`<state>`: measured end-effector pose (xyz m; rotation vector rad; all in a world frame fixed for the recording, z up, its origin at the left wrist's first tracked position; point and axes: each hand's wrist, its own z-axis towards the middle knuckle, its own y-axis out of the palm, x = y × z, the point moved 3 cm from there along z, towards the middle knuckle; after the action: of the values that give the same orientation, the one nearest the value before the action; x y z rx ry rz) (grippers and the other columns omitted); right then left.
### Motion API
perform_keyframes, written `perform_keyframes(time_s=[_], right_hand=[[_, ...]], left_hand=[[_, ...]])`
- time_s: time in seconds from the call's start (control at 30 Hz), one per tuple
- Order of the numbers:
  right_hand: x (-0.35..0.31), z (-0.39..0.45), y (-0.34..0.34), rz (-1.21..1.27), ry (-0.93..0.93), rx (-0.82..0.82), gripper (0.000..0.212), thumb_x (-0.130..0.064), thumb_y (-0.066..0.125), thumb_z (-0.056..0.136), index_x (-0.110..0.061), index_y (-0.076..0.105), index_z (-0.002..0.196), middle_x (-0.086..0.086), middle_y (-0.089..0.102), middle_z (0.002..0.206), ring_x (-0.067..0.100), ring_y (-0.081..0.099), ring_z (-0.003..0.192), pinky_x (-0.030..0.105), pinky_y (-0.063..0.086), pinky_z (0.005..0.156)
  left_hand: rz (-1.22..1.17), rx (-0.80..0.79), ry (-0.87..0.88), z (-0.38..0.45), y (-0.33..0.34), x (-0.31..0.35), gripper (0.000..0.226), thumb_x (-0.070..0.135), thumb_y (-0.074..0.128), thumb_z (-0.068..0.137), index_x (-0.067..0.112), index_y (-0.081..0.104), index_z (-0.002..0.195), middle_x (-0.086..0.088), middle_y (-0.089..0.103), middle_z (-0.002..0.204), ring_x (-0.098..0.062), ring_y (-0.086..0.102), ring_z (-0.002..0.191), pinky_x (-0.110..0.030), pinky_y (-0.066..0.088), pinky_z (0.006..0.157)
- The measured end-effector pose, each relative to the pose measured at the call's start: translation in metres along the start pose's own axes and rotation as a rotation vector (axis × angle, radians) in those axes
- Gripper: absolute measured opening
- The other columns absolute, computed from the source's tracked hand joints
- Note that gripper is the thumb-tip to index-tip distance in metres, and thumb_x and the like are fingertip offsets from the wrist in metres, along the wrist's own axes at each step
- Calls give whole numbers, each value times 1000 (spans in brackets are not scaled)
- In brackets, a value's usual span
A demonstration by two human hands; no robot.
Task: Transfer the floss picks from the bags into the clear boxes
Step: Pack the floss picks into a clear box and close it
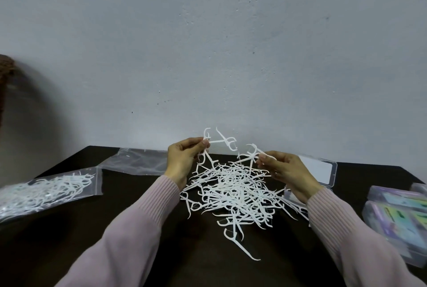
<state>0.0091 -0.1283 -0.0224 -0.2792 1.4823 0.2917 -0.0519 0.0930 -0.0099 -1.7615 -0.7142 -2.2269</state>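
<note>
Centrally, on the dark matte table, I see the heap of floss picks, my landmark throughout: white, thin, hooked plastic pieces lying tangled across one another. Left of the heap lies a full bag, soft clear film still packed with picks; behind and left of the heap lies an empty bag, slack and flat. Right of the heap stand closed clear boxes, rigid, with coloured labels showing through; just behind and right of the heap an open clear box lies with its pale inside upward. My left hand, raised over the heap's far left edge, pinches a few picks between thumb and fingertips. My right hand, over the heap's far right edge, pinches another pick with curled fingers. I judge the picks very light, stiff yet springy, and prone to snag by their bows; the straight handle is the better hold, and lifted picks may drag neighbours along.
</note>
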Motion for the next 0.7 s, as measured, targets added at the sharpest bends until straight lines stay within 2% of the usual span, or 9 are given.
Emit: perform_keyframes(time_s=[0.17, 0.23, 0.4, 0.53, 0.7], right_hand=[[-3, 0, -13, 37, -41, 40, 7, -7, 62, 85, -7, 68, 88, 5, 69, 78, 6, 65, 63, 13, 50, 65], [-2, 0, -21, -18, -61, 73, 8, -6, 63, 84, -4, 68, 90, 3, 70, 73, 8, 64, 62, 14, 52, 66], [-5, -11, -49, -117, -71, 179, 8, -7, 65, 82, -5, 68, 90, 6, 69, 74, 5, 63, 57, 10, 50, 56], [-1, -20, -77, -229, -73, 323, 10, -10, 67, 81, -9, 68, 91, 6, 70, 79, 13, 64, 65, 19, 49, 59], [13, -24, -106, -342, -49, 423, 17, -12, 68, 81, -5, 68, 97, 6, 70, 83, 13, 66, 70, 21, 49, 66]], left_hand=[[11, -26, -20, -2, 8, -4, 11, 8, 68, 81, 9, 70, 92, 1, 72, 75, -6, 61, 70, -19, 49, 69], [13, -45, -26, -3, 13, -5, 8, 9, 68, 81, 12, 71, 89, -1, 72, 79, -9, 61, 75, -20, 49, 70], [6, -82, -38, -8, 35, -7, 7, 9, 68, 83, 10, 70, 89, 1, 71, 76, -4, 57, 64, -15, 45, 60], [3, -107, -52, -9, 55, -15, 11, 10, 68, 82, 8, 71, 93, 0, 71, 78, -5, 58, 67, -16, 46, 64], [-12, -146, -81, -10, 89, -27, 13, 12, 68, 82, 10, 70, 95, -1, 72, 83, -8, 61, 76, -18, 47, 72]])
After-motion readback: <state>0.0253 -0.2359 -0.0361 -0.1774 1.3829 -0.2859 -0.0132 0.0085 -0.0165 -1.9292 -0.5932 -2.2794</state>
